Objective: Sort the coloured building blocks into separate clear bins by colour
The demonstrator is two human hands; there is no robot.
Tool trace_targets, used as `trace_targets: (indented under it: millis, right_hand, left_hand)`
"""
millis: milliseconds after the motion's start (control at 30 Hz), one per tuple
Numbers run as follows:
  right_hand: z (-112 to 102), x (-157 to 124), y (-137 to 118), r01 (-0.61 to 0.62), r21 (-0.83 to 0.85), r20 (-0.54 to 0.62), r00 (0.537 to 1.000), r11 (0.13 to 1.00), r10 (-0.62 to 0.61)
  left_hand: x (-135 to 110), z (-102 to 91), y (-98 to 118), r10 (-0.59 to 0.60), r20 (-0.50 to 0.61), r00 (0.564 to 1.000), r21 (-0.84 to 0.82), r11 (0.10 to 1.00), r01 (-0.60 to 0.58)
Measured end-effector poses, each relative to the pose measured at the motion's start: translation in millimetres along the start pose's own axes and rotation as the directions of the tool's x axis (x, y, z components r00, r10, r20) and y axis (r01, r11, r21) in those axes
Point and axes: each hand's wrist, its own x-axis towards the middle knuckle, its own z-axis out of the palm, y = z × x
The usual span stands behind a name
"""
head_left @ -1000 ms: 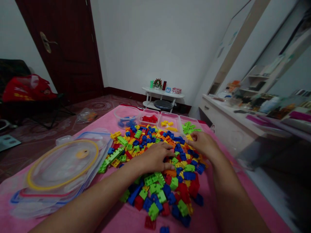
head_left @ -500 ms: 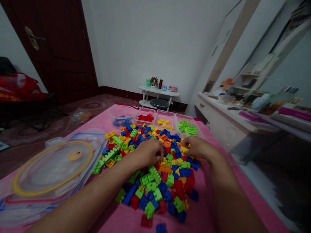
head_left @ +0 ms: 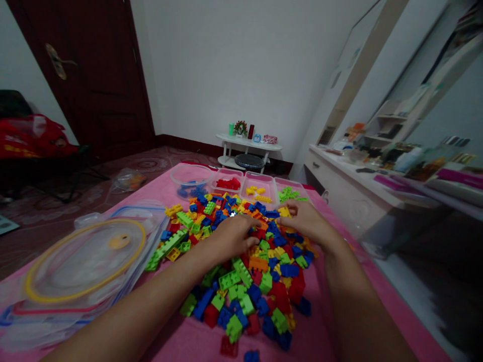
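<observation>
A heap of plastic building bricks (head_left: 234,296) in red, blue, green, yellow and orange spreads over a pink cloth (head_left: 317,332). My left hand (head_left: 237,234) is low over the middle of the heap, its thumb and fingers apart beside orange and red bricks, with nothing visible between them. On the heap's right side my right hand (head_left: 302,218) pinches a yellow brick (head_left: 284,212) between thumb and fingers. Behind the heap stand clear containers: a round one with blue pieces (head_left: 192,190), then others with red pieces (head_left: 228,184), yellow pieces (head_left: 255,191) and green pieces (head_left: 290,194).
Clear lids with coloured rims (head_left: 85,261) lie stacked to the left of the heap. A cluttered white dresser (head_left: 339,168) stands at the right. A low white side table (head_left: 249,143) is by the far wall, and a red bag (head_left: 33,136) is at the far left.
My right hand has risen slightly away from me, with the yellow brick between its fingers. My left hand's fingers have spread and shifted slightly right.
</observation>
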Motion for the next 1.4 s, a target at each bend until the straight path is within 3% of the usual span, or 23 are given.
trace_targets:
  millis: [67,133,233,333,467,567,767,933,1067,1167,1300,1400]
  right_hand:
    - [0.2,-2.6,-10.0,0.021,0.267,0.054,0.998,0.963,-0.037]
    - [2.0,-5.3,-19.9,0.015,0.461,0.107,0.992,0.887,-0.072]
    - [8.2,-5.6,-28.7,0.0,0.606,0.127,0.987,0.796,-0.097]
    - [19.4,-1.1,-29.8,0.017,0.657,0.112,0.986,0.754,-0.12]
    - [38.1,6.0,-24.8,0.085,0.584,0.017,0.993,0.807,-0.116]
    - [47.3,14.1,-15.7,0.09,0.553,-0.107,0.994,0.828,-0.036]
    - [42.0,60.4,15.1,0.022,0.493,-0.272,0.954,0.87,0.13]
    - [30.8,106.3,32.0,-0.068,0.408,-0.274,0.942,0.91,0.193]
    - [27.8,119.3,30.5,-0.069,0.334,-0.316,0.932,0.94,0.181]
    - [31.8,111.0,20.8,-0.025,0.208,-0.322,0.942,0.978,0.093]
    - [50.3,86.5,7.9,0.046,-0.064,-0.173,0.983,0.997,-0.056]
    - [70.0,70.6,6.8,0.1,-0.084,-0.085,0.991,0.991,-0.107]
  left_hand:
    - [1.9,1.9,0.0,-0.042,-0.134,0.99,-0.098,0.995,0.029]
    - [4.9,3.7,-0.4,-0.074,-0.196,0.978,-0.251,0.968,0.022]
    - [9.9,6.9,-2.9,-0.13,-0.226,0.965,-0.465,0.885,0.01]
    - [12.8,11.4,-8.8,-0.205,-0.283,0.937,-0.534,0.845,0.023]
    - [11.7,19.0,-18.2,-0.226,-0.323,0.919,-0.44,0.895,0.065]
    - [9.4,24.3,-21.5,-0.21,-0.402,0.891,-0.279,0.955,0.099]
    - [8.7,30.7,-18.5,-0.211,-0.341,0.916,-0.16,0.973,0.165]
    - [9.7,30.8,-20.2,-0.246,-0.291,0.925,-0.157,0.966,0.207]
    - [9.9,29.6,-21.6,-0.27,-0.284,0.92,-0.171,0.958,0.228]
    - [10.4,30.0,-22.0,-0.267,-0.286,0.92,-0.172,0.959,0.225]
    - [11.0,31.7,-22.4,-0.266,-0.297,0.917,-0.168,0.96,0.224]
    - [10.5,32.1,-21.7,-0.264,-0.32,0.91,-0.204,0.957,0.206]
